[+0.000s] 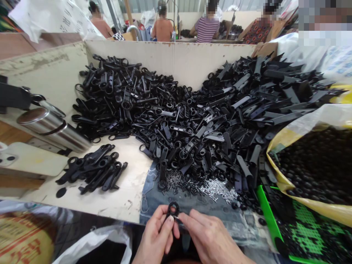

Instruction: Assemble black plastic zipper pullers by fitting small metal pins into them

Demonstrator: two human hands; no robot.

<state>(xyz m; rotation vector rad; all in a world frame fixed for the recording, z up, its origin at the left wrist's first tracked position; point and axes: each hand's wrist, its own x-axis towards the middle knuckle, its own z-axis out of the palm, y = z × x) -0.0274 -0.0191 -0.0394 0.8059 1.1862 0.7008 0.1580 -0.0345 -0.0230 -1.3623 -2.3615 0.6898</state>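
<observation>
We pinched a small black ring-ended plastic part between our left hand and right hand, fingertips of both closed on it, just above the table's near edge. Behind it lay small metal pins and a heap of black plastic pieces; a steel flask lay at left.

left hand: bare, near edge, left of centre; short plain thumbnail
right hand: bare, just right of it; knuckles and tendons show
wrists: bare up to the near edge
</observation>
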